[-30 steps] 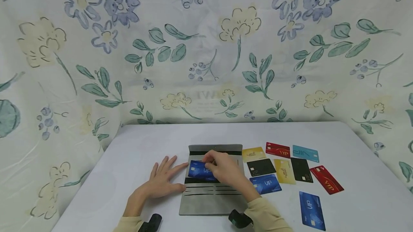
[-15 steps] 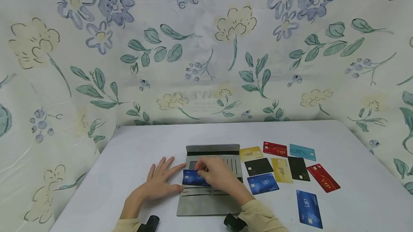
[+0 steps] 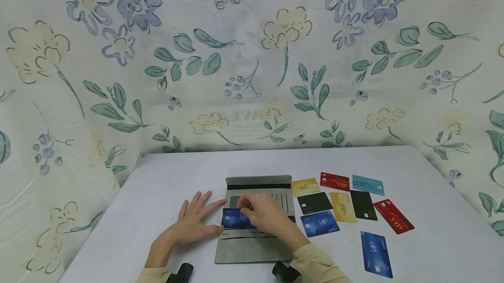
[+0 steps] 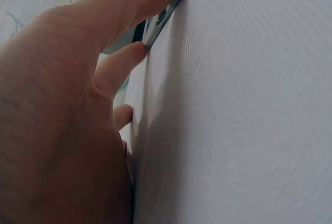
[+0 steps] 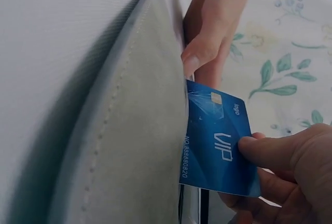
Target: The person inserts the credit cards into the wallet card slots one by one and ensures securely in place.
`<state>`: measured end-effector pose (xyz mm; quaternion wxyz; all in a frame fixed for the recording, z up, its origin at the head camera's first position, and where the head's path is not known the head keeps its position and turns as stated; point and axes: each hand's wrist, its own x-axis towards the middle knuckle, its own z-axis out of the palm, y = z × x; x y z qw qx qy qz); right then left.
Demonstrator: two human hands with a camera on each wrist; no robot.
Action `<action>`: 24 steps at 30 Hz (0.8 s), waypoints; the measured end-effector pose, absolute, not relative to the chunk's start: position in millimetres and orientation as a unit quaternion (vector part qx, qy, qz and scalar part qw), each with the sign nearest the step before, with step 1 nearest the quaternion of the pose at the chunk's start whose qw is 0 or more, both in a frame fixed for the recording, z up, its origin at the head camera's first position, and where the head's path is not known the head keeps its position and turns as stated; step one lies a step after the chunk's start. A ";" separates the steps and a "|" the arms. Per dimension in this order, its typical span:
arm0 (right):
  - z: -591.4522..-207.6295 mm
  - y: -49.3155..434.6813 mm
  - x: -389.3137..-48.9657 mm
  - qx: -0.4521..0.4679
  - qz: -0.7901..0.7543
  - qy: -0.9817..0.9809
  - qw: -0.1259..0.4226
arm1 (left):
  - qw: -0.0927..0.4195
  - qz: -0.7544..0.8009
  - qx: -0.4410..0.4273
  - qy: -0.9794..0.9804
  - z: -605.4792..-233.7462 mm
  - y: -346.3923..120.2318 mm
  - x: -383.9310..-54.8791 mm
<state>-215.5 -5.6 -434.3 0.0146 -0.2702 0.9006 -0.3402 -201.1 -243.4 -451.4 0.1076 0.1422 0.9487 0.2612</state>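
A grey card wallet (image 3: 252, 254) lies unfolded on the table. My right hand (image 3: 264, 214) pinches a blue VIP card (image 3: 233, 218) between thumb and fingers over the wallet's middle. In the right wrist view, the thumb presses the printed face of the card (image 5: 212, 136), and its lower long edge meets the wallet at the slots; how deep it sits I cannot tell. My left hand (image 3: 193, 224) rests with spread fingers at the wallet's left edge. Its thumb and index fingertip touch that edge in the left wrist view.
Right of the wallet lie several loose cards: gold (image 3: 306, 186), black (image 3: 315, 203), blue (image 3: 320, 224), red (image 3: 334, 181), light blue (image 3: 368, 184) and others. Another blue card (image 3: 376, 254) lies nearer the front. A floral curtain (image 3: 252, 77) hangs behind the white table (image 3: 177, 165).
My right hand has brought the blue card down the wallet toward me, to the slots at its middle. The left hand has stayed at the wallet's left edge.
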 end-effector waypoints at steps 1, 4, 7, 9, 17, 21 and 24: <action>-434.4 -5.8 -215.4 -0.270 -0.338 0.901 0.015 | 0.108 0.261 0.142 0.949 -451.3 -243.6 -201.0; -434.7 -6.3 -214.7 -0.267 -0.332 0.905 0.018 | 0.109 0.260 0.141 0.949 -451.3 -243.7 -200.8; -434.7 -7.4 -214.1 -0.264 -0.320 0.910 0.017 | 0.108 0.261 0.142 0.949 -451.4 -243.8 -200.8; -435.4 -8.3 -213.8 -0.264 -0.309 0.914 0.015 | 0.107 0.262 0.142 0.949 -451.3 -243.9 -200.7; -440.9 -8.0 -213.1 -0.264 -0.264 0.928 0.017 | 0.102 0.265 0.143 0.948 -452.3 -243.9 -201.0; -444.0 -6.6 -213.9 -0.264 -0.262 0.928 0.023 | 0.099 0.267 0.142 0.948 -452.4 -244.1 -201.0; -445.0 -5.7 -214.1 -0.265 -0.265 0.927 0.026 | 0.097 0.266 0.145 0.948 -452.4 -244.5 -201.2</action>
